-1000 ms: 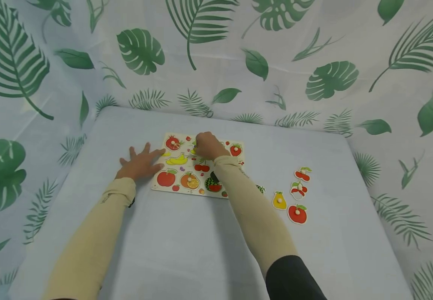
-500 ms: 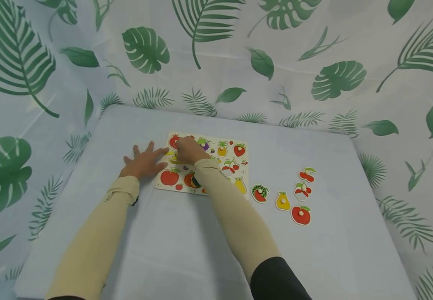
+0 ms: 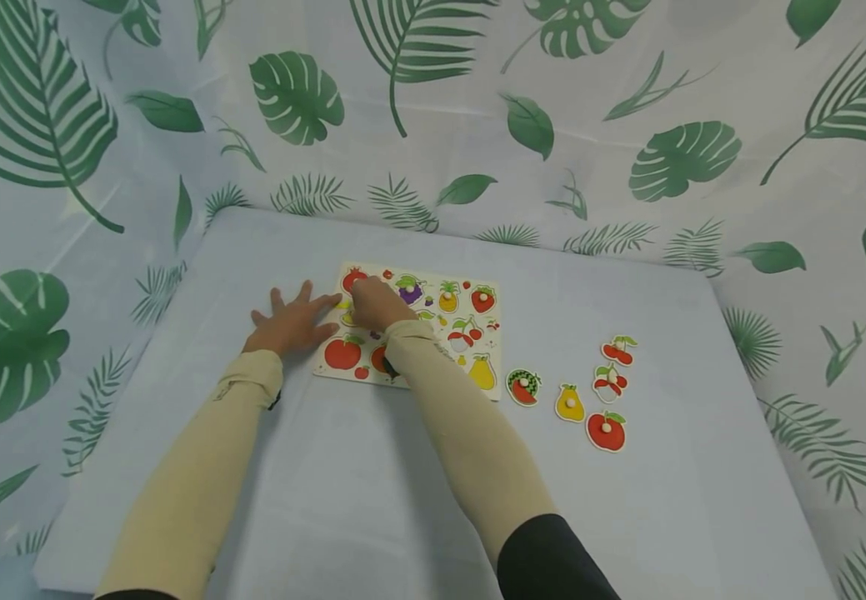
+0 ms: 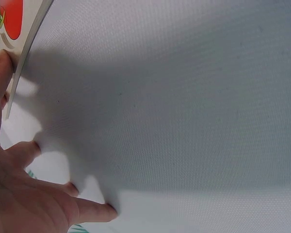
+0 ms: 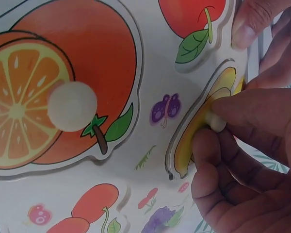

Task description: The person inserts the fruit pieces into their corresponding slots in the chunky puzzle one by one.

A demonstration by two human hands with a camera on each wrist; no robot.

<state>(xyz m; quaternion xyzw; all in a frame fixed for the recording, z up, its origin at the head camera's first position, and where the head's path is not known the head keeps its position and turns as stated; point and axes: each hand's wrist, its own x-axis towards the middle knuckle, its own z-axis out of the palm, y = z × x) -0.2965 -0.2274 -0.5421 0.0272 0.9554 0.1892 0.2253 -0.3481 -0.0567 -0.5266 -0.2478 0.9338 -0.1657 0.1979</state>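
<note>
A cream fruit puzzle board (image 3: pixel 433 279) lies flat on the table. My right hand (image 3: pixel 377 304) is over its left part and hides some of the pictures. In the right wrist view, that hand's thumb and fingers pinch the white knob (image 5: pixel 216 121) of a banana puzzle piece (image 5: pixel 184 145) at the banana spot; I cannot tell whether the piece sits fully flush. My left hand (image 3: pixel 290 323) is spread, its thumb and index finger touching the board's left edge, the other fingertips on the cloth. An orange piece (image 5: pixel 106 58) with a knob is in the board.
Right of the board lie loose knobbed pieces: a watermelon (image 3: pixel 523 387), a pear (image 3: pixel 570 403), a red apple (image 3: pixel 607 431) and two cherry-like pieces, one the upper cherries (image 3: pixel 618 350). Grapes (image 3: pixel 409 289), pineapple (image 3: pixel 448 297) and strawberry (image 3: pixel 483 298) are in the board.
My right hand has moved left and slightly nearer from the grape area to the banana spot, uncovering the grapes and pineapple. The left hand stays at the board's edge. The view has shifted slightly.
</note>
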